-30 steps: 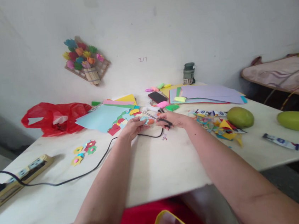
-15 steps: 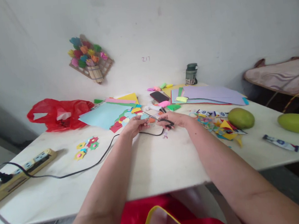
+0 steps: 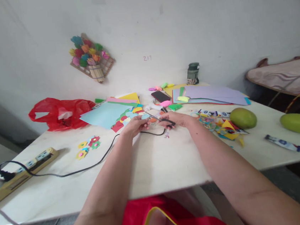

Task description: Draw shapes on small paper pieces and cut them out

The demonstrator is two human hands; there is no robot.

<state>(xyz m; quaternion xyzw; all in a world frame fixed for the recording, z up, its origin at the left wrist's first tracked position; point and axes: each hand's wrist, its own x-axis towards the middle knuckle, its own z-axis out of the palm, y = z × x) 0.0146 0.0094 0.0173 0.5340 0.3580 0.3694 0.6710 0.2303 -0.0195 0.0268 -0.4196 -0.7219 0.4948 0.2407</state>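
My right hand [image 3: 172, 119] is closed around the black handles of a pair of scissors [image 3: 170, 123], whose metal blades point up and left toward my other hand. My left hand [image 3: 138, 125] pinches what looks like a small piece of light blue paper [image 3: 145, 116] beside the blades; its outline is partly hidden by my fingers. Just below the scissors, small purple paper scraps [image 3: 166, 135] lie on the table. Left of my left hand, cut red paper shapes [image 3: 117, 124] rest on a light blue sheet [image 3: 100, 114]. Several paper flowers [image 3: 81, 154] lie farther left.
A black cable [image 3: 86, 168] runs from a power strip [image 3: 38, 170] past my hands. Around the table are a red plastic bag [image 3: 59, 113], a phone [image 3: 160, 96], coloured sheets [image 3: 212, 93], paper scraps [image 3: 228, 129], a green mango [image 3: 243, 117] and a glue tube [image 3: 283, 143].
The view has shifted very slightly, so everything sits a few pixels to the right. Both hands keep nearly the same pose around the scissors and the paper.
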